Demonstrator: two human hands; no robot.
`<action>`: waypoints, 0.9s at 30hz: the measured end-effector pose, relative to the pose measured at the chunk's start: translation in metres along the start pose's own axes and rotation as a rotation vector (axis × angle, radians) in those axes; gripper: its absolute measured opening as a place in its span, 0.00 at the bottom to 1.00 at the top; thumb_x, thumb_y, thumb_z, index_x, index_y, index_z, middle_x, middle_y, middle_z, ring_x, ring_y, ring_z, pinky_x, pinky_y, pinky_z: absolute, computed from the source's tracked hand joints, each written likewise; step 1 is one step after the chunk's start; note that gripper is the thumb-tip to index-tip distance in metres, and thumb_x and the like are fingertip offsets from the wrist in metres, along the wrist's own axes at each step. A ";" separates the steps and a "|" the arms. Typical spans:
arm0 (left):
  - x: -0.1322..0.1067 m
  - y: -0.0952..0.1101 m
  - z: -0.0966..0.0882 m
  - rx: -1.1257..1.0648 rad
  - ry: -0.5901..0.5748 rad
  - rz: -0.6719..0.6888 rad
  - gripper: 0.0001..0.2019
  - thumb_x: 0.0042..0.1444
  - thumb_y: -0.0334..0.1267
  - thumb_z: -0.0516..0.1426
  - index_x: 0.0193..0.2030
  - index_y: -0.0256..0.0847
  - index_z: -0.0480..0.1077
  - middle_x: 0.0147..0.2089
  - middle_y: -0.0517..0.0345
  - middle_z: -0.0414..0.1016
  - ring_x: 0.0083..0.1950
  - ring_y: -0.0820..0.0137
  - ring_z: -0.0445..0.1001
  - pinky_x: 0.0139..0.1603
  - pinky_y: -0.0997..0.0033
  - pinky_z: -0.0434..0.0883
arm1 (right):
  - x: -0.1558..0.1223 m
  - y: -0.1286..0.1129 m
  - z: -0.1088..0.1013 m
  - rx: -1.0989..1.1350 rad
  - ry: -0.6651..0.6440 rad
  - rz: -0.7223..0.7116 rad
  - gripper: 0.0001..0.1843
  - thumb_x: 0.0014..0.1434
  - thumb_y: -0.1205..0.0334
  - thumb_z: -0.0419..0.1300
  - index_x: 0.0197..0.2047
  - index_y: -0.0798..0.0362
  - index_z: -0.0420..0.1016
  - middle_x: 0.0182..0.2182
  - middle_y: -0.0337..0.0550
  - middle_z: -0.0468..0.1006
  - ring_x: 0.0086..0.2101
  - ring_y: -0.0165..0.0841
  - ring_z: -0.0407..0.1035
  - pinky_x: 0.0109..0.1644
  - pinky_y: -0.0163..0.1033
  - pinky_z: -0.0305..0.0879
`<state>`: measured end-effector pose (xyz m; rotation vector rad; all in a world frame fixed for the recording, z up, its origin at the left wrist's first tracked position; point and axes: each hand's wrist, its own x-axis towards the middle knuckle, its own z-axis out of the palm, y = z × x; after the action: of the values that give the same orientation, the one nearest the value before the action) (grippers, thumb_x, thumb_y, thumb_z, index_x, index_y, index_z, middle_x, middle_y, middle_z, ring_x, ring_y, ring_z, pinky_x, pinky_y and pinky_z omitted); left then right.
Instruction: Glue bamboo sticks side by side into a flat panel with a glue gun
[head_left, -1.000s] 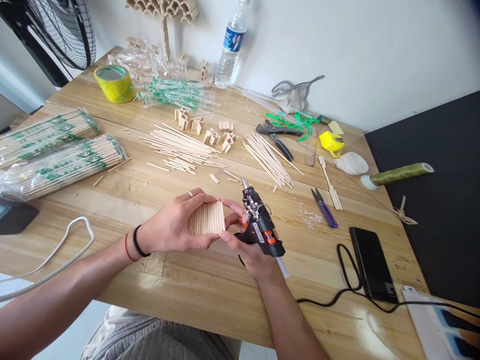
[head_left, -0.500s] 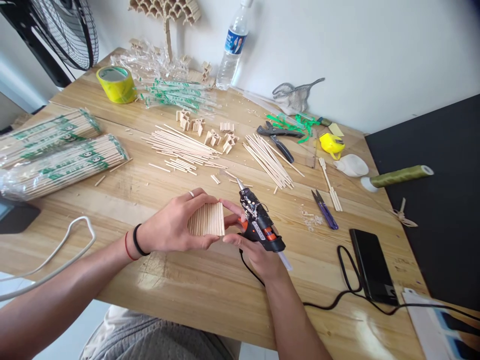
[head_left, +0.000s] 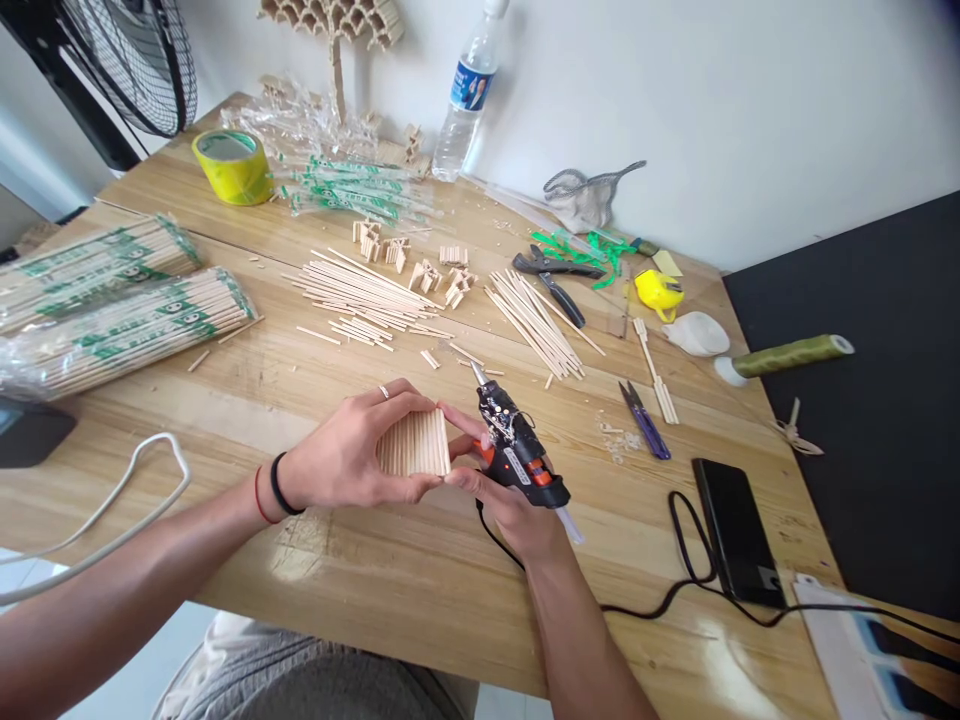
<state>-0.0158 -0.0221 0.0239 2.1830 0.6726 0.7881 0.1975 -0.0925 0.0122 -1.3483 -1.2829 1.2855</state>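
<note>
Between the thumb and fingers of my left hand (head_left: 352,450) is a small panel of thin wooden sticks (head_left: 414,443) laid side by side. My right hand (head_left: 517,505) is closed round a black and orange hot glue gun (head_left: 521,445), its nozzle pointing up and away and a clear glue stick poking out of the back. My right thumb and a fingertip also touch the panel's right edge. Beyond my hands lie loose sticks (head_left: 367,295), another pile of sticks (head_left: 536,325) and several little stick-built pieces (head_left: 426,276).
Bagged sticks (head_left: 135,330) and yellow tape (head_left: 234,170) lie left. A water bottle (head_left: 469,95) stands at the back. To the right are cutting pliers (head_left: 555,275), purple snips (head_left: 645,420), a black phone (head_left: 739,530) and a black cable (head_left: 660,610).
The view has shifted very slightly, moving the things on the right a little leftward. Both hands keep the same hold on the panel and glue gun.
</note>
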 end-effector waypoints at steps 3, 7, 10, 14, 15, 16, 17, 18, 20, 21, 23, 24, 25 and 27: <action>0.000 -0.002 0.001 0.008 -0.015 -0.012 0.23 0.58 0.44 0.67 0.55 0.35 0.69 0.48 0.46 0.77 0.45 0.60 0.78 0.47 0.61 0.75 | 0.002 -0.002 -0.002 -0.035 -0.021 0.022 0.32 0.54 0.41 0.74 0.59 0.44 0.80 0.50 0.48 0.82 0.42 0.43 0.79 0.50 0.48 0.77; -0.002 -0.011 0.005 0.062 -0.092 -0.153 0.26 0.55 0.46 0.69 0.54 0.37 0.67 0.47 0.48 0.77 0.44 0.58 0.78 0.45 0.59 0.74 | 0.003 -0.003 -0.008 0.022 0.001 0.053 0.22 0.51 0.44 0.76 0.43 0.46 0.79 0.47 0.47 0.83 0.45 0.45 0.80 0.52 0.50 0.79; -0.003 -0.018 0.006 0.058 -0.148 -0.272 0.33 0.51 0.53 0.71 0.55 0.37 0.65 0.46 0.47 0.78 0.44 0.55 0.79 0.45 0.57 0.75 | 0.002 -0.004 -0.017 0.021 0.078 0.082 0.19 0.54 0.48 0.76 0.35 0.49 0.74 0.48 0.48 0.83 0.45 0.44 0.81 0.55 0.50 0.77; -0.002 -0.022 0.002 -0.005 -0.175 -0.304 0.38 0.45 0.56 0.74 0.56 0.38 0.67 0.51 0.43 0.79 0.50 0.52 0.78 0.52 0.54 0.74 | 0.000 -0.007 -0.027 -0.094 0.187 0.006 0.17 0.56 0.48 0.73 0.34 0.49 0.74 0.39 0.46 0.83 0.41 0.40 0.79 0.48 0.45 0.77; -0.002 -0.022 0.001 -0.028 -0.179 -0.297 0.37 0.46 0.57 0.74 0.56 0.38 0.68 0.51 0.43 0.79 0.50 0.52 0.78 0.53 0.54 0.73 | -0.001 -0.009 -0.028 -0.128 0.204 -0.012 0.17 0.56 0.49 0.73 0.34 0.49 0.73 0.36 0.44 0.82 0.38 0.39 0.78 0.47 0.44 0.76; -0.002 -0.022 -0.001 -0.051 -0.189 -0.289 0.35 0.49 0.56 0.73 0.56 0.38 0.68 0.51 0.43 0.79 0.50 0.54 0.78 0.52 0.55 0.73 | -0.003 -0.011 -0.029 -0.157 0.213 -0.022 0.16 0.57 0.50 0.73 0.34 0.49 0.73 0.34 0.42 0.81 0.36 0.37 0.77 0.45 0.43 0.75; -0.003 -0.021 -0.002 -0.074 -0.204 -0.282 0.31 0.53 0.55 0.71 0.56 0.37 0.69 0.51 0.44 0.79 0.49 0.55 0.78 0.51 0.57 0.73 | -0.005 -0.013 -0.030 -0.180 0.214 -0.028 0.15 0.57 0.51 0.73 0.34 0.49 0.73 0.33 0.41 0.81 0.35 0.36 0.76 0.44 0.42 0.74; -0.003 -0.021 -0.002 -0.102 -0.221 -0.282 0.27 0.57 0.52 0.68 0.55 0.37 0.70 0.50 0.45 0.79 0.47 0.57 0.77 0.51 0.58 0.72 | -0.007 -0.016 -0.030 -0.199 0.210 -0.034 0.15 0.58 0.51 0.72 0.34 0.49 0.72 0.32 0.40 0.80 0.33 0.35 0.75 0.42 0.41 0.74; -0.003 -0.020 -0.002 -0.170 -0.259 -0.300 0.19 0.62 0.45 0.65 0.55 0.37 0.72 0.48 0.47 0.80 0.45 0.60 0.77 0.50 0.60 0.72 | -0.012 -0.022 -0.031 -0.228 0.194 -0.061 0.15 0.59 0.53 0.72 0.32 0.49 0.71 0.31 0.39 0.79 0.32 0.34 0.73 0.40 0.39 0.72; -0.003 -0.020 -0.001 -0.206 -0.277 -0.312 0.17 0.62 0.42 0.64 0.54 0.37 0.73 0.47 0.48 0.80 0.44 0.61 0.77 0.49 0.61 0.72 | -0.015 -0.024 -0.032 -0.240 0.178 -0.080 0.15 0.59 0.54 0.72 0.31 0.49 0.71 0.30 0.39 0.79 0.32 0.34 0.73 0.39 0.38 0.71; -0.001 -0.017 0.001 -0.261 -0.303 -0.338 0.15 0.61 0.40 0.64 0.53 0.37 0.74 0.46 0.50 0.81 0.44 0.63 0.77 0.47 0.64 0.72 | -0.018 -0.024 -0.036 -0.255 0.132 -0.111 0.15 0.59 0.55 0.72 0.31 0.49 0.70 0.30 0.38 0.78 0.31 0.33 0.72 0.37 0.37 0.69; 0.000 -0.016 0.002 -0.276 -0.312 -0.346 0.15 0.62 0.41 0.63 0.53 0.37 0.74 0.46 0.51 0.81 0.44 0.64 0.78 0.47 0.66 0.72 | -0.018 -0.023 -0.039 -0.255 0.105 -0.119 0.15 0.59 0.55 0.72 0.31 0.49 0.71 0.30 0.38 0.78 0.30 0.33 0.71 0.37 0.37 0.69; 0.003 -0.014 0.004 -0.282 -0.321 -0.351 0.15 0.63 0.41 0.62 0.53 0.37 0.75 0.46 0.51 0.82 0.44 0.64 0.78 0.46 0.67 0.73 | -0.018 -0.019 -0.043 -0.252 0.077 -0.120 0.15 0.59 0.54 0.72 0.32 0.49 0.71 0.30 0.38 0.77 0.30 0.33 0.71 0.36 0.37 0.68; 0.009 -0.011 0.007 -0.289 -0.336 -0.363 0.14 0.65 0.41 0.60 0.52 0.36 0.75 0.45 0.51 0.82 0.43 0.65 0.78 0.44 0.69 0.72 | -0.015 -0.011 -0.050 -0.241 0.039 -0.105 0.15 0.59 0.52 0.72 0.32 0.50 0.72 0.29 0.38 0.76 0.30 0.33 0.70 0.36 0.37 0.68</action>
<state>-0.0071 -0.0121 0.0145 1.8010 0.7042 0.2982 0.2468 -0.1028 0.0298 -1.4430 -1.4979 1.0535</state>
